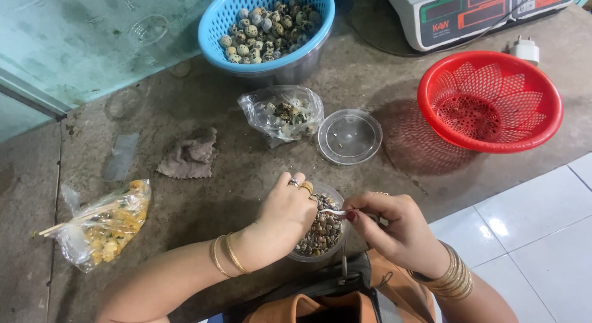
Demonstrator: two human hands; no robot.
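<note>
A clear plastic cup [323, 230] full of small speckled eggs stands at the near edge of the counter. My left hand [285, 212] wraps around the cup's left side and grips it. My right hand [394, 227] pinches a small pale spoon-like tool [333, 211], its tip lying over the eggs at the cup's top. Both wrists wear gold bangles.
A clear round lid [349, 136] lies beyond the cup, beside a plastic bag of eggs [282, 113]. A blue basket of speckled eggs [266, 25] stands at the back, a red basket [490, 101] at right, a scale [475, 11] behind it. A rag [190, 156] and a food bag with skewers [105, 224] lie left.
</note>
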